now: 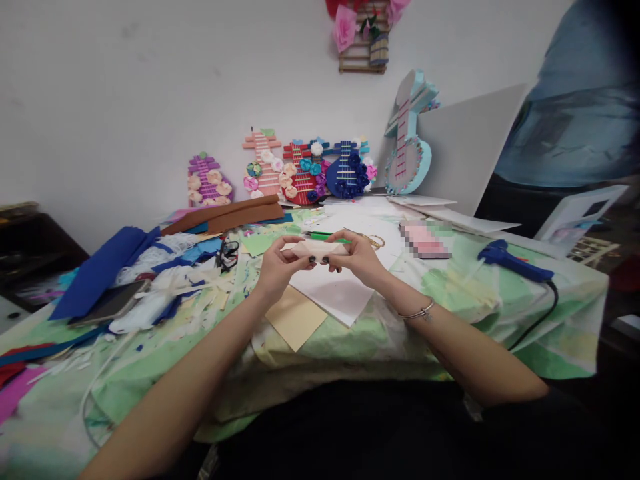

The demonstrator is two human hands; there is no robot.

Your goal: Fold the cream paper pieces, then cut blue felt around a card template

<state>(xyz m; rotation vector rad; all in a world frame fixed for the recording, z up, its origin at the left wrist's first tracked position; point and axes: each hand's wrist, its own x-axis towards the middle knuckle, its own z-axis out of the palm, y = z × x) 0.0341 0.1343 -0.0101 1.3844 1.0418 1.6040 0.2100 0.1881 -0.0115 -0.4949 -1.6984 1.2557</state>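
Both my hands pinch a small piece of folded cream paper (321,249), held up over the table in front of me. My left hand (280,267) grips its left end between thumb and fingers. At the right end, my right hand (363,260) holds it the same way, the two thumbs close together at its lower edge. Below lie a white sheet (345,300) and a square of pale yellow paper (295,319). Just behind my fingers are a green pen (320,235) and gold-handled scissors (374,240), partly hidden.
A blue glue gun (517,260) with a black cord lies at the right, near a pink phone (425,241). Paper scraps, blue sheets (105,273) and black-handled scissors (229,255) crowd the left. Decorated paper instruments (345,170) lean on the wall. A person (575,127) stands at right.
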